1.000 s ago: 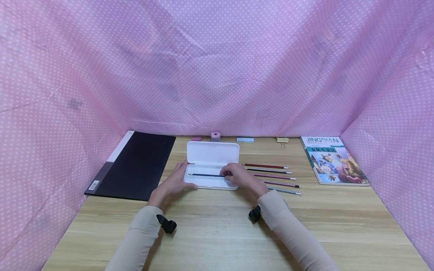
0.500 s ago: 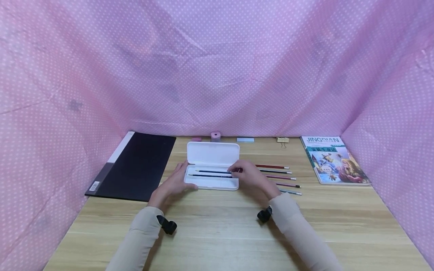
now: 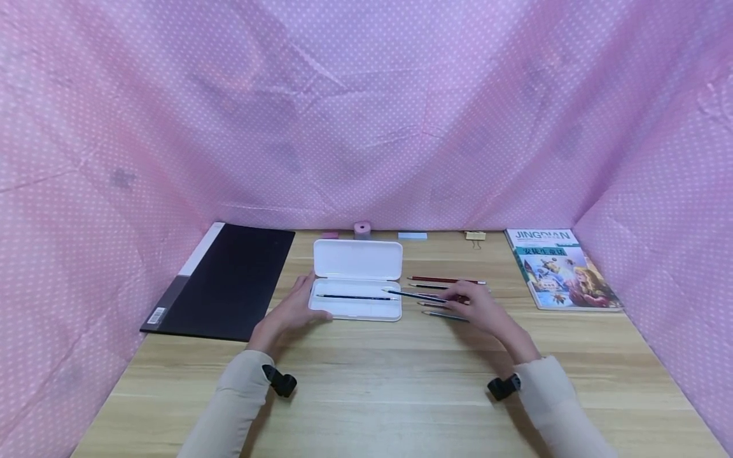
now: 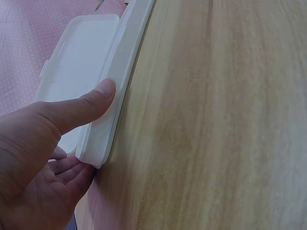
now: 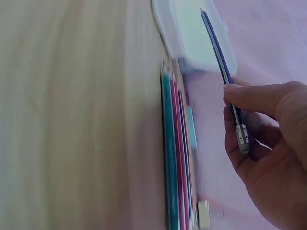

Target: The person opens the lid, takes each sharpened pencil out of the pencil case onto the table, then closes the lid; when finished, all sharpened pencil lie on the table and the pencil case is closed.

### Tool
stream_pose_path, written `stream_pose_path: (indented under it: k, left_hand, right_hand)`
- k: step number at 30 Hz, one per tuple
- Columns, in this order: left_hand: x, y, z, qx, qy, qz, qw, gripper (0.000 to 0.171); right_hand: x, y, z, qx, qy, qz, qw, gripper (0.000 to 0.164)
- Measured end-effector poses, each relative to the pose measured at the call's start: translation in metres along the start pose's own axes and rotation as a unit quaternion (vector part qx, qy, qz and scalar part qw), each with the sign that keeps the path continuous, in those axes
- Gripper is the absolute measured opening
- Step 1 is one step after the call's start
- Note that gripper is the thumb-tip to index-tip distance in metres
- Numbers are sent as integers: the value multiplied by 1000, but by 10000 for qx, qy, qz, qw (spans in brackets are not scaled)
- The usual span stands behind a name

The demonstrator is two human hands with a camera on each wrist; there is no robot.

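A white pencil case (image 3: 343, 310) lies with its lid (image 3: 357, 259) raised at the middle of the table. My left hand (image 3: 293, 312) grips its left end; in the left wrist view the thumb lies along the front wall and the fingers bend around the corner. Inside the case rests one dark pencil (image 3: 352, 297). To the right of the case, my right hand (image 3: 478, 308) pinches a dark blue pencil (image 5: 218, 50) between thumb and fingers, near its eraser end. Its sharpened tip points left, overlapping the case's right edge in the head view.
Several pencils, including a red one (image 3: 441, 279) and a teal one (image 5: 169, 120), lie side by side under and beyond my right hand. A black folder (image 3: 229, 280) lies left, a magazine (image 3: 561, 270) right. Along the back stand a pink roll (image 3: 362, 230) and a binder clip (image 3: 475, 236).
My right hand has moved right, drawing the dark blue pencil from over the case to above the other pencils. One pencil stays in the case. My left hand keeps its hold.
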State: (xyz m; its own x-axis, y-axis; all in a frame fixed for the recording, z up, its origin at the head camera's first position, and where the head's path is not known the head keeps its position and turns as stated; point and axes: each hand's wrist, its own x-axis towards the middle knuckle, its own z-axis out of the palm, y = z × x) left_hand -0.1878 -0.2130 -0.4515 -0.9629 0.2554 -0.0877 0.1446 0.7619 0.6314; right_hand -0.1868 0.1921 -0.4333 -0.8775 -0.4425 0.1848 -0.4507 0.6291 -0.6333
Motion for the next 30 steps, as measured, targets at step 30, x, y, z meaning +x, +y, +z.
stream_pose_path:
  k: [30]
  left_hand:
    - [0,-1,1,27,2,-56,10000,112]
  right_hand:
    - [-90,44,-20,-415,14,816,9958,21]
